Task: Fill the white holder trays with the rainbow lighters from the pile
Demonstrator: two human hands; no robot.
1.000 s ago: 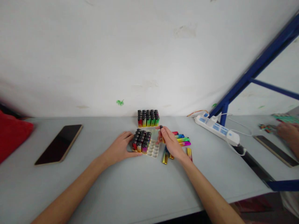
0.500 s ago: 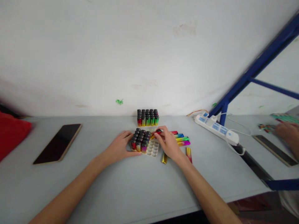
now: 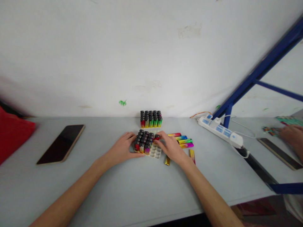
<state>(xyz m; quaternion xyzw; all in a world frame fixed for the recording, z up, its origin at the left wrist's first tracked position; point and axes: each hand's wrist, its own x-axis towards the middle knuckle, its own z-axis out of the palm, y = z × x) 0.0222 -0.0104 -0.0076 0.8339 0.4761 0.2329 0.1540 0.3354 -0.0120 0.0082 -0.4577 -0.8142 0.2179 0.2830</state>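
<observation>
A white tray (image 3: 155, 152) with round cells stands in front of me, its left part filled with upright black-topped lighters (image 3: 142, 145). My left hand (image 3: 123, 147) is curved around the left side of this tray, fingers and thumb against it. Between the fingertips of my right hand (image 3: 170, 146) is a red lighter (image 3: 157, 137), upright at the cells beside the filled rows. Several shiny coloured lighters (image 3: 185, 141) lie flat to the right of that hand. A gold one (image 3: 167, 161) lies just below it.
Behind the tray, a second block of upright lighters (image 3: 151, 119) stands near the wall. A phone (image 3: 62, 143) and a red bag (image 3: 14, 134) are at the left. At the right are a power strip (image 3: 220, 130), a blue frame (image 3: 246, 80) and another person's hand (image 3: 292, 135).
My right hand has brought the red lighter from a tilted pose to upright and lower, at the tray's cells. My left hand keeps its place at the tray. The view has shifted slightly.
</observation>
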